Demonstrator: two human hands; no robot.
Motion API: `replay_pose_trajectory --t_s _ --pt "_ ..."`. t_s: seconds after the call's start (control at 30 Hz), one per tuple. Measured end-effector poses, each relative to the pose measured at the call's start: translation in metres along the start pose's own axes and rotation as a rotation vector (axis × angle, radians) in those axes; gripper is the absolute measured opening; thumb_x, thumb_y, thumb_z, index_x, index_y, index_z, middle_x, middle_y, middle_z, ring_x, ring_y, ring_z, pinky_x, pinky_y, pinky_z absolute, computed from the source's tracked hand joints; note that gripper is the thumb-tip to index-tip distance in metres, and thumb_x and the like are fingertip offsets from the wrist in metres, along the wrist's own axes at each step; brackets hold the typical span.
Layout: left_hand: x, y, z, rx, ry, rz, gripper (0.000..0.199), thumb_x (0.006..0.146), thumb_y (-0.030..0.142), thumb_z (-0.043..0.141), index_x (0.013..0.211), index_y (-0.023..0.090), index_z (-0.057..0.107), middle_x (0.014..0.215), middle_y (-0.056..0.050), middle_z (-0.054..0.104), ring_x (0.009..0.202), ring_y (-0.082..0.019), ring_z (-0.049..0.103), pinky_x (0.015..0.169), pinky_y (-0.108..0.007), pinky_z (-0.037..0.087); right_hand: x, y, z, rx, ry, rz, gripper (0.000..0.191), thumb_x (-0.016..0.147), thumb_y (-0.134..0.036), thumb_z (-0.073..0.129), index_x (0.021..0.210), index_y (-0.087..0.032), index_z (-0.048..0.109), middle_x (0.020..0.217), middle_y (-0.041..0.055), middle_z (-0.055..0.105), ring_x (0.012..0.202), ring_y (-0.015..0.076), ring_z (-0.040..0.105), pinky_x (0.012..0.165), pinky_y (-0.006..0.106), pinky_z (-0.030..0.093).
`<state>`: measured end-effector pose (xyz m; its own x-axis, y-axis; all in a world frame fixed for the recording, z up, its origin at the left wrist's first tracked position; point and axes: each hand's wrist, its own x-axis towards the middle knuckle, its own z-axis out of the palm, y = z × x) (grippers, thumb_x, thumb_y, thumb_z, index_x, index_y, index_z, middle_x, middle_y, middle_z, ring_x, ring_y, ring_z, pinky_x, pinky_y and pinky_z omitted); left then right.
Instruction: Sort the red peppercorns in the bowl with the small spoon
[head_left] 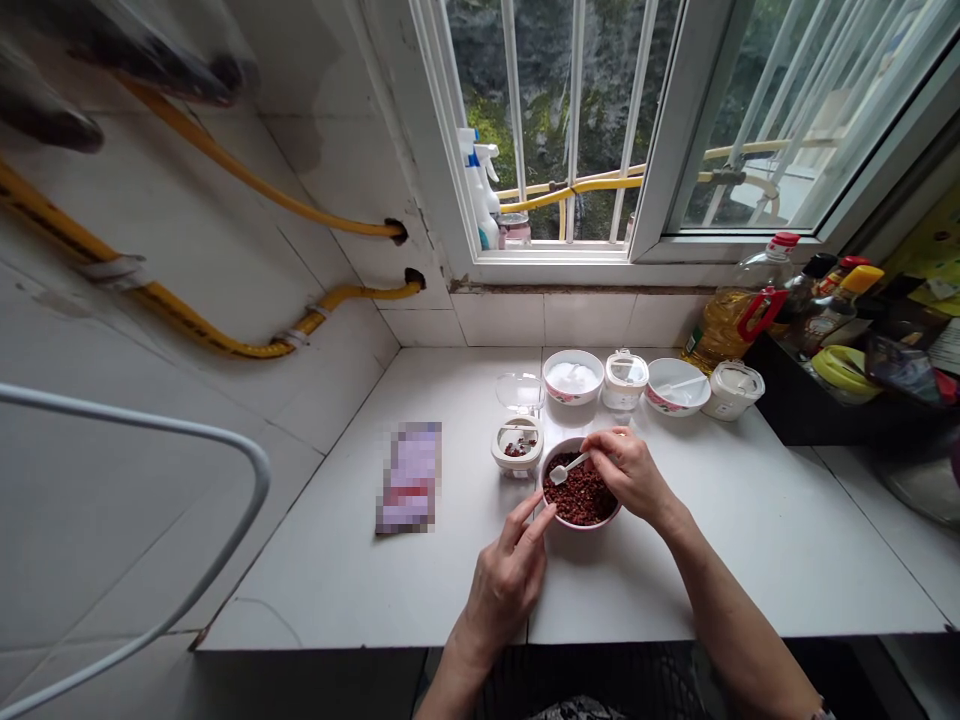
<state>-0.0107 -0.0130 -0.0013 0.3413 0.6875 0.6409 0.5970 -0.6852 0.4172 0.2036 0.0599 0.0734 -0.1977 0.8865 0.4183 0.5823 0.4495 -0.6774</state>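
A bowl [582, 525] full of small reddish-brown peppercorns [583, 497] stands near the middle of the white counter. My right hand [628, 473] is closed on the handle of a small white spoon [559, 474], whose head lies over the peppercorns. The fingertips of my left hand [513, 562] touch the bowl's left rim, its fingers stretched out and apart. Just left of the bowl is a white seasoning jar [517, 458], its clear lid [519, 391] raised. Some peppercorns show inside the jar.
Behind stand a bowl of white grains [573, 378], a closed jar [625, 380], a bowl with a white spoon in it [678, 387] and another jar [736, 389]. A purple packet [410, 478] lies left. An oil bottle [731, 312] and a black condiment rack [806, 400] stand right.
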Motion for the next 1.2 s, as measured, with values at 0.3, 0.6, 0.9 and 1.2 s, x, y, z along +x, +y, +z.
replay_pose_trajectory --t_s 0.3,0.6,0.9,1.2 --pt "0.0002 0.0001 0.0003 -0.002 0.008 0.001 0.053 0.094 0.000 0.043 0.143 0.020 0.046 0.138 -0.015 0.057 0.125 -0.022 0.061 0.092 -0.027 0.060 0.0033 -0.0045 0.0011 0.368 -0.076 0.344 0.014 0.081 -0.022 0.051 0.075 -0.021 0.064 0.062 -0.0002 0.067 0.059 0.0165 0.061 0.062 0.029 0.049" --pt "0.0009 0.0012 -0.0001 0.006 0.004 0.000 0.053 0.094 0.000 0.043 0.143 0.020 0.045 0.138 -0.015 0.057 0.126 -0.022 0.061 0.093 -0.027 0.059 0.0052 -0.0065 0.0007 0.346 -0.050 0.316 0.013 0.078 -0.023 0.052 0.073 -0.020 0.064 0.059 -0.0004 0.067 0.057 0.0160 0.061 0.062 0.028 0.049" --pt "-0.0008 0.0000 0.0004 0.000 0.003 -0.005 0.056 0.094 0.000 0.043 0.146 0.023 0.043 0.139 -0.014 0.057 0.125 -0.022 0.062 0.092 -0.028 0.060 0.0027 -0.0082 0.0029 0.389 -0.115 0.297 0.016 0.078 -0.015 0.049 0.073 -0.020 0.064 0.059 -0.0010 0.068 0.056 0.0151 0.062 0.059 0.027 0.051" --pt "0.0001 0.0006 -0.0002 0.005 0.004 0.009 0.054 0.093 -0.001 0.044 0.143 0.019 0.045 0.139 -0.015 0.056 0.126 -0.021 0.060 0.093 -0.025 0.059 0.0032 -0.0088 -0.0005 0.443 -0.132 0.335 0.013 0.077 -0.018 0.052 0.071 -0.020 0.064 0.056 -0.0016 0.066 0.054 0.0146 0.061 0.058 0.026 0.050"
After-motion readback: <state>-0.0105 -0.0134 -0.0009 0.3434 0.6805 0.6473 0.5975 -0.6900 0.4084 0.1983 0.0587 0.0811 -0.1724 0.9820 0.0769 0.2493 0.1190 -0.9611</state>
